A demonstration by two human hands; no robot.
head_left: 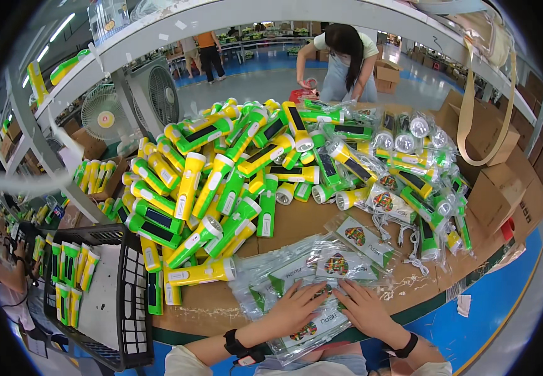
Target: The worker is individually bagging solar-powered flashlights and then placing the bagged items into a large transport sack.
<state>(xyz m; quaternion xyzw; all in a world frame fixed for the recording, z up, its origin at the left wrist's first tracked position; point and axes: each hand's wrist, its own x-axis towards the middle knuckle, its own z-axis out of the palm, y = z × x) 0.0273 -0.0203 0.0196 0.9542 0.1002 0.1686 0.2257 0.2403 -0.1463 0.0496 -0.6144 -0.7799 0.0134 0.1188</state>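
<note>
Both my hands rest on a layered stack of clear plastic bags (256, 276) at the table's front edge. The bags hold white and green printed cards (359, 271) with a colourful round picture. My left hand (295, 308) lies flat with its fingers stretched over the bags. Beside it, my right hand (367, 307) is spread flat too, and its fingertips come near the left ones. Neither hand grips anything visible. A large heap of yellow and green flashlights (206, 169) lies beyond the bags, one flashlight (201, 272) close to their left edge.
Flashlights in clear bags (409, 172) are piled at the right, with white cables (414, 250) before them. A black crate (135, 301) with some flashlights stands at left. Cardboard boxes (497, 194) stand at right; a shelf bar (234, 20) spans overhead. Another person (345, 56) works across the table.
</note>
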